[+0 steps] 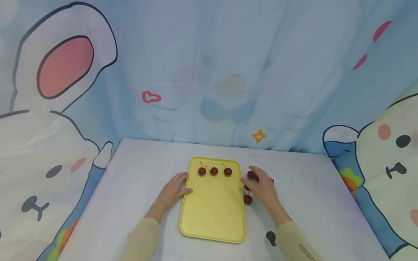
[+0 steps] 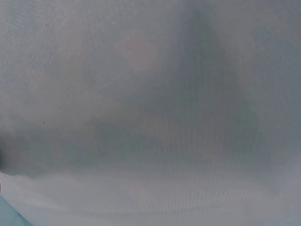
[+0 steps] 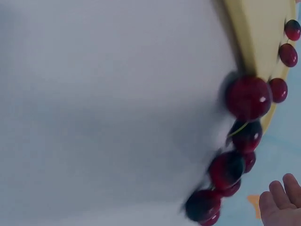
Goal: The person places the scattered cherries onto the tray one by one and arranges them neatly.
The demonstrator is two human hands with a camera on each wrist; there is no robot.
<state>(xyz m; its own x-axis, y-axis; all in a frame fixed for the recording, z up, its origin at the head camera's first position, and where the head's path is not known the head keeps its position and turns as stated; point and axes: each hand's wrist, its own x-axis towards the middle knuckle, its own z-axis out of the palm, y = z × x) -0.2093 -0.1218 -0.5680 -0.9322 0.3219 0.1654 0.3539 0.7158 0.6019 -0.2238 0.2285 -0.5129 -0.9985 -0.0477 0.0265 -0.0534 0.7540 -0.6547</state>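
Observation:
A yellow tray (image 1: 212, 217) lies on the table, with three dark red cherries (image 1: 213, 171) with stems in a row near its far edge. At the tray's left rim, my left hand (image 1: 171, 190) touches the edge with fingers and thumb. Above a group of loose cherries (image 1: 248, 199) just right of the tray, my right hand (image 1: 263, 186) has its thumb and fingers spread, and it hides some of them. In the right wrist view several cherries (image 3: 248, 98) lie beside the tray (image 3: 268, 37), apart from the fingers (image 3: 277, 193). The left wrist view shows only blurred grey.
A white cloth (image 1: 147, 156) covers the table. Behind it hangs a blue curtain (image 1: 183, 116) with cartoon figures. A dark printed patch (image 1: 270, 237) shows on the cloth next to the right sleeve (image 1: 295, 239).

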